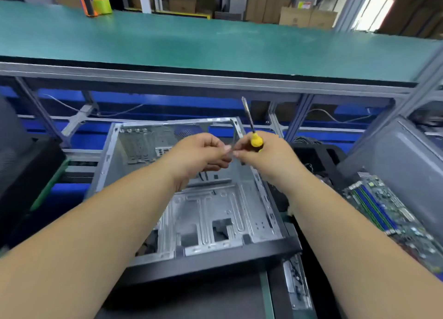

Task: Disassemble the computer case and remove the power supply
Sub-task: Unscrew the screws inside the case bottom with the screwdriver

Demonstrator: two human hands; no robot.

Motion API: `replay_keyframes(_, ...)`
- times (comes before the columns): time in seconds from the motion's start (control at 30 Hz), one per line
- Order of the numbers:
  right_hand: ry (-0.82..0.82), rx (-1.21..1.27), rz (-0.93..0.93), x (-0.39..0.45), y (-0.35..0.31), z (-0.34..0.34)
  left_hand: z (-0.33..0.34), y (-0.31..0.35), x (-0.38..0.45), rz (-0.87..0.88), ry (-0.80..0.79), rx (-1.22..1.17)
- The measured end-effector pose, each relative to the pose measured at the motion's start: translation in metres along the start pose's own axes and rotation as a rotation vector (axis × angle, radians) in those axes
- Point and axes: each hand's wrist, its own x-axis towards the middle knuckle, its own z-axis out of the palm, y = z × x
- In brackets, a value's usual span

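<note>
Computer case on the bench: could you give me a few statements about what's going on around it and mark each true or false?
1. The right hand grips a yellow-handled screwdriver. True.
2. The screwdriver's tip points down into the computer case. False: it points up and away from the person.
3. A motherboard is mounted inside the case. False: the case's metal floor is bare, and a circuit board lies outside, to its right.
4. The fingertips of the left hand meet those of the right hand above the case. True.
5. The green shelf is stacked with computer cases. False: only an orange-and-green object sits on it.
</note>
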Motion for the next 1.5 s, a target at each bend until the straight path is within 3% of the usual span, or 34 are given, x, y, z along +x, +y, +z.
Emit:
replay_keyframes(0.1,0.141,0.002,0.113,-0.029,0.032,-0.023,0.016,-0.012,-0.018,0.059,0.072,0.213)
replay_keyframes(0.2,0.179,0.013,0.254,-0.062,0.063,-0.044,0.023,-0.021,-0.039,0.085,0.097,0.314)
replay_keyframes(0.43,0.024,-0.212,0.440,-0.116,0.113,-0.058,0.037,-0.033,-0.061,0.122,0.186,0.274)
replay_keyframes(0.63,-0.039,-0.249,0.502,-0.136,0.129,-0.061,0.050,-0.042,-0.073,0.124,0.231,0.242)
replay_keyframes(0.97,0.042,-0.057,0.408,-0.113,0.062,-0.043,0.028,-0.051,-0.113,0.208,0.313,0.239)
replay_keyframes(1.2,-0.110,-0.057,0.144,-0.098,-0.025,0.023,-0.044,-0.060,-0.149,0.204,0.446,0.306)
replay_keyframes(1.33,-0.099,0.024,0.059,-0.097,-0.065,0.068,-0.091,-0.072,-0.177,0.191,0.527,0.425)
replay_keyframes(1.5,-0.036,0.089,-0.020,-0.103,-0.097,0.111,-0.132,-0.094,-0.207,0.168,0.517,0.622)
